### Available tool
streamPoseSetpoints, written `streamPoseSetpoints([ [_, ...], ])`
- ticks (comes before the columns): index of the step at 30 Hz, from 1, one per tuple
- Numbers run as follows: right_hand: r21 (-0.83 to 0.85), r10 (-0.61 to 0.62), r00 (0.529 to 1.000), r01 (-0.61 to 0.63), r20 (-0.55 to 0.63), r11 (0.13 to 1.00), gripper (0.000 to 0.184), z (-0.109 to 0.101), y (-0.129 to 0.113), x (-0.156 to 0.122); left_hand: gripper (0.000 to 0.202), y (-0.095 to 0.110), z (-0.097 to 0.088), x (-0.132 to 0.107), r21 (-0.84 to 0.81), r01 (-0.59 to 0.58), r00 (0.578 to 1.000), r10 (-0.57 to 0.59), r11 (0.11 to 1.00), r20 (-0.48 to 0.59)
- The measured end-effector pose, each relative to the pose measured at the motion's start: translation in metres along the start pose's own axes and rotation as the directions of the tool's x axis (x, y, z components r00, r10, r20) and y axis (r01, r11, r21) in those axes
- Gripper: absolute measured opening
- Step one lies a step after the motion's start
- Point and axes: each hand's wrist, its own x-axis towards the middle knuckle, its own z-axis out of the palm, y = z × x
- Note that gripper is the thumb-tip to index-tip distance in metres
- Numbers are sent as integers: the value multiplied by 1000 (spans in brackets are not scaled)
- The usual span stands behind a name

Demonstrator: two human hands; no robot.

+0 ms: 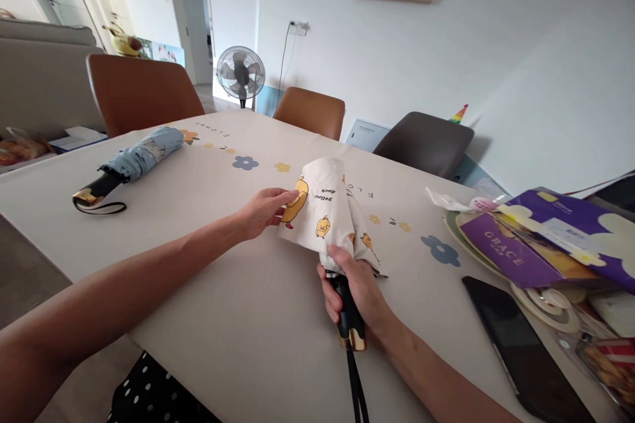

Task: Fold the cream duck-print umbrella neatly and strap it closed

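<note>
A cream folding umbrella (327, 208) printed with yellow ducks lies over the middle of the table, its canopy loose and unfolded in pleats. My right hand (354, 291) is wrapped round its black handle, whose gold-ringed end and black strap hang toward me. My left hand (265, 210) pinches a fold of the cream fabric on the canopy's left side. A second umbrella (131, 162), light blue and rolled up, with a black handle and wrist loop, lies apart at the table's far left.
The table (233, 317) carries a cream cloth with flower prints. At the right lie a black phone (520, 347), a purple box (550, 238) on plates, and snack packets. Brown and grey chairs (141, 92) line the far side; a fan (241, 73) stands behind.
</note>
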Motion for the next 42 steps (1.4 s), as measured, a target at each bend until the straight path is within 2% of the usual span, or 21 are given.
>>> streamPoseSetpoints([
  [7, -13, 20, 1000, -20, 22, 1000, 45, 1, -1, -1, 36, 1, 1, -3, 2, 37, 999, -37, 999, 34],
  [18, -23, 23, 999, -23, 25, 999, 43, 3, -2, -2, 35, 4, 5, -4, -150, 74, 994, -84, 986, -65],
  [24, 11, 23, 999, -23, 22, 1000, 43, 2, -1, -1, 35, 1, 5, -4, -111, -27, 994, 15, 993, -112],
  [30, 20, 33, 999, -33, 29, 999, 43, 1, -1, 0, 33, 1, 7, -4, -65, -51, 983, 39, 997, -180],
  [37, 24, 5, 1000, -5, -10, 1000, 44, 1, 2, 1, 33, -1, 6, -2, -54, -131, 968, 116, 990, -223],
  [42, 17, 8, 1000, -8, 4, 1000, 43, 1, 0, 1, 31, -3, 4, 1, -69, -109, 973, 92, 992, -209],
])
